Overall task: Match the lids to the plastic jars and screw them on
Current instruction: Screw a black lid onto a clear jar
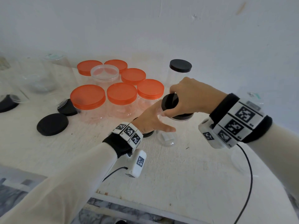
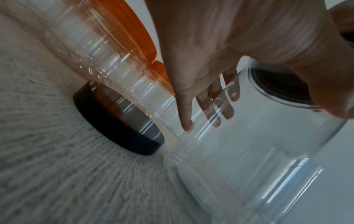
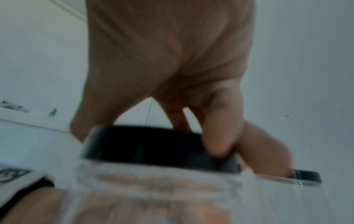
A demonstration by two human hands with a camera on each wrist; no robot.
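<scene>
While the left hand point(image 1: 150, 120) wraps a clear jar point(image 1: 166, 135) standing near the table's point(image 1: 178, 175) front edge, the right hand point(image 1: 191, 97) clamps its black lid point(image 1: 169, 101), orange-lidded jars point(image 1: 121, 94) crowding just behind.

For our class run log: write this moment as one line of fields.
step: screwing lid | right hand: grips black lid on clear jar | left hand: steadies jar | orange-lidded jars: closed

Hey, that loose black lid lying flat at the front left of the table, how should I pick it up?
Come straight down on the loose black lid and pinch its low side wall across opposite edges. It lies flat on the table, with open space around it, so a sideways reach would probably just slide it.
</scene>
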